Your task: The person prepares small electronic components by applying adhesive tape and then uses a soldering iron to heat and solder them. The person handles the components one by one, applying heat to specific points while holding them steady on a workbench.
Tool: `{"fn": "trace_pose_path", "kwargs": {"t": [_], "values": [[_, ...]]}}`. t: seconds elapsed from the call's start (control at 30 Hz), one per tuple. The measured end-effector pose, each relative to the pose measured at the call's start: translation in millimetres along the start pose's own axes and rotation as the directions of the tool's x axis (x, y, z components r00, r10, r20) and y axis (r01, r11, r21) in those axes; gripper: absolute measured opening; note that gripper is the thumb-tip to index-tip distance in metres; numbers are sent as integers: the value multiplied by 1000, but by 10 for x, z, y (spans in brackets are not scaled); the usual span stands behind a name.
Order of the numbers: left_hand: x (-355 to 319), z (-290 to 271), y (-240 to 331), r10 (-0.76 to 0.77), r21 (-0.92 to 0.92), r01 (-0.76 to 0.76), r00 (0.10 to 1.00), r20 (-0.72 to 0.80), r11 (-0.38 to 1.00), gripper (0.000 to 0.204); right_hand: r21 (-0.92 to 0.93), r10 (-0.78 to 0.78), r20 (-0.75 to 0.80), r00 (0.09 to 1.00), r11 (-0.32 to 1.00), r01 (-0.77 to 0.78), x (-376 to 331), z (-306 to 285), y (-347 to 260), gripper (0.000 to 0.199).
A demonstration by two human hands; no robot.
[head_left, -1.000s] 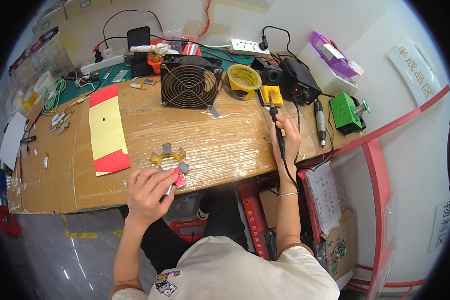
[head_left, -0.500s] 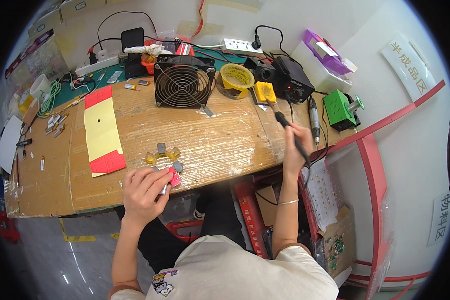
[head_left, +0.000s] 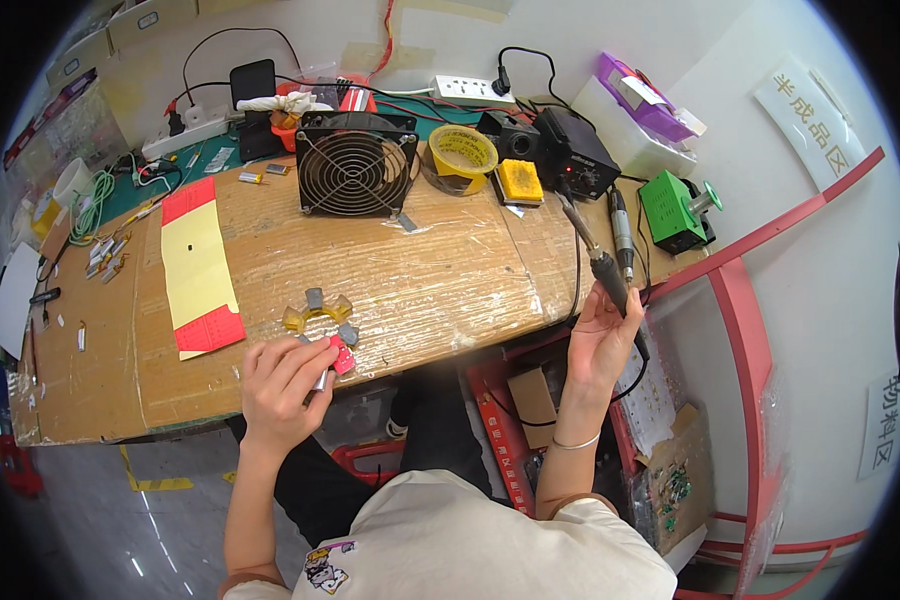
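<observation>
A cardboard-covered workbench (head_left: 440, 290) is seen from above, w/ a soldering job in hand. The left hand (head_left: 285, 385) is curled at the near edge of the bench, fingers closed round a small red-and-silver part (head_left: 335, 358) that is pressed down onto the cardboard. Just beyond it, a small amber clamp-like fixture (head_left: 315, 310) w/ grey blocks is set on the bench, close to the held part; whether the two touch cannot be told. The right hand (head_left: 600, 340) is held off the bench's right end, over the gap by the red frame (head_left: 750, 330), fingers loosely wrapped round a soldering iron (head_left: 595, 255), tip pointed up and away toward the back of the bench, its cord trailing down past the wrist. The iron is thus well apart from the part at the left hand.

Judged from this: the part is gripped and positioned, the iron is taken up, but no tip-to-part contact is made; any joint is apparently left to be done. No finished joint can be made out at this size.

Farther back, a black square fan (head_left: 355, 165), a yellow tape roll (head_left: 463, 152), a yellow tip-cleaning sponge (head_left: 519, 180), a black soldering station (head_left: 582, 155) and a green tool block (head_left: 675, 210) are ranged. A red-and-yellow sheet (head_left: 198, 265) is laid at left.
</observation>
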State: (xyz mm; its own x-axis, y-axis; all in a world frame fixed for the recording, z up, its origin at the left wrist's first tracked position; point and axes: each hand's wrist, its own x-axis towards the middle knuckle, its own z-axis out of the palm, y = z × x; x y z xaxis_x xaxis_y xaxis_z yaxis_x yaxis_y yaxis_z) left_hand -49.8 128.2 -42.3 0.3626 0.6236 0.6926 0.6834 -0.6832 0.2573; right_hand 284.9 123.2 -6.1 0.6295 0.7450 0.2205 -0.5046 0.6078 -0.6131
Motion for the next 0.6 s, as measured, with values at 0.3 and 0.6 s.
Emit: {"fn": "trace_pose_path", "kwargs": {"t": [0.3,0.6], "values": [[7,-2,6,-4,6,4,1000,2,1000,31,-121,-129,6,992,984,129,103,-44,67,17],[-7,5,0,-8,2,8,1000,2,1000,32,-787,-369,316,874,413,459,724,-127,650,8]]}}
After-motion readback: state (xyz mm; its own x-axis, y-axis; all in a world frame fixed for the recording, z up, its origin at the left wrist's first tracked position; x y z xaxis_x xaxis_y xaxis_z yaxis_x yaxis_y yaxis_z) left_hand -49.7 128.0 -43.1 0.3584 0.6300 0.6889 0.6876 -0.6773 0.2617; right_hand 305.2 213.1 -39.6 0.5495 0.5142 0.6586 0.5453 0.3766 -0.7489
